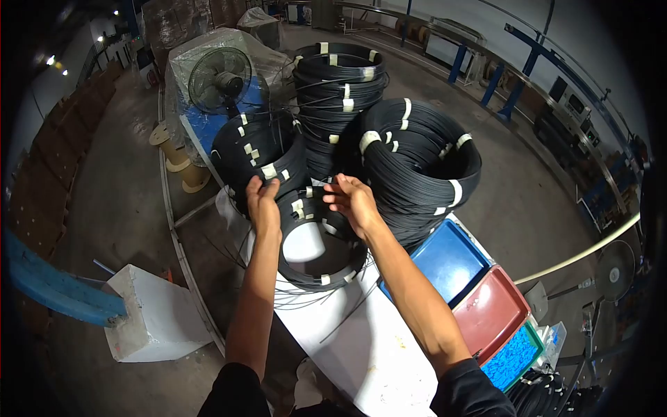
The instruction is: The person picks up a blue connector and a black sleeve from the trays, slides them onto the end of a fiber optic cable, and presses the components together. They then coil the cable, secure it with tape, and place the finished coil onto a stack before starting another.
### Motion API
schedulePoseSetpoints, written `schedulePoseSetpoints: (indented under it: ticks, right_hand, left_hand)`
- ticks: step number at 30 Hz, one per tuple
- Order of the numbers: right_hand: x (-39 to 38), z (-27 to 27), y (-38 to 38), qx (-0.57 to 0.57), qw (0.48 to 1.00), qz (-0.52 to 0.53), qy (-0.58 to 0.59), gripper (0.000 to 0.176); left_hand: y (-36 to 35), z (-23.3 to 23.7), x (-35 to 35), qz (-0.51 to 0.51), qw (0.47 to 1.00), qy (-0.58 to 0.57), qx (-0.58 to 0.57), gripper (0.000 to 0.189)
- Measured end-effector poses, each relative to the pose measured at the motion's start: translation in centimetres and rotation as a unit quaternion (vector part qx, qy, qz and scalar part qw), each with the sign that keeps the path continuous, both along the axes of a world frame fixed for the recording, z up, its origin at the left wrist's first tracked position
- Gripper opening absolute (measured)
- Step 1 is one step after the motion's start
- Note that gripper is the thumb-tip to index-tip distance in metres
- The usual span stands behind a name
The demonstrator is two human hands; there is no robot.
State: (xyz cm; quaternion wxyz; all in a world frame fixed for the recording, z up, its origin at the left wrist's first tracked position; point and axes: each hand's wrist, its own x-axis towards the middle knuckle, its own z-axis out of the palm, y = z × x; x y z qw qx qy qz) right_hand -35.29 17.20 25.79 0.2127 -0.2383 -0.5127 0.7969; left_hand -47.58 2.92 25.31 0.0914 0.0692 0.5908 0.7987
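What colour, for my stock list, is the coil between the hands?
The coil is black; see the head view.

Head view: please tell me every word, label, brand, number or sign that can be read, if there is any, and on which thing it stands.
No text can be read here.
White tape bands on the black coils: no legible writing.
Fan at upper left: any marking is too small to read.
Equipment at upper right: too small and blurred.

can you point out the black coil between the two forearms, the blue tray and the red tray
Black coil [303, 276]: head view, on the front of its ring, left of a pale tape band.
Blue tray [451, 260]: head view, on its bare floor.
Red tray [492, 306]: head view, on its bare floor.
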Motion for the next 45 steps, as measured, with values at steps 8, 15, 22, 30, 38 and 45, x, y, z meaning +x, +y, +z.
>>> schedulePoseSetpoints:
  ticks: [8,15,22,30,38,45]
  right_hand:
    - [-12.2,3.8,5.3,0.056,0.97,-0.225,0.075,0.031]
    - [-15.9,11.8,14.5,0.204,0.831,-0.509,-0.092,0.047]
    - [-16.7,14.0,18.3,0.137,0.87,-0.449,-0.152,0.082]
    - [-13.6,6.4,8.6,0.277,0.89,-0.362,0.025,0.063]
    - [7.1,-11.8,-4.6,0.429,0.838,-0.251,-0.225,0.057]
    - [4.3,-13.0,-2.4,0.166,0.958,-0.204,-0.116,0.078]
  left_hand:
    - [5.4,5.7,-6.9,-0.209,0.974,0.087,0.019,0.07]
    - [15.6,12.4,-13.5,-0.258,0.961,0.099,0.013,0.082]
    - [19.1,14.6,-14.5,-0.285,0.957,0.032,-0.039,0.079]
    - [11.1,6.4,-8.3,-0.062,0.924,0.377,0.024,0.036]
    - [-9.9,-10.4,5.0,-0.039,0.912,0.206,-0.352,0.052]
    - [-5.0,-13.0,4.3,0.034,0.947,0.1,-0.303,0.078]
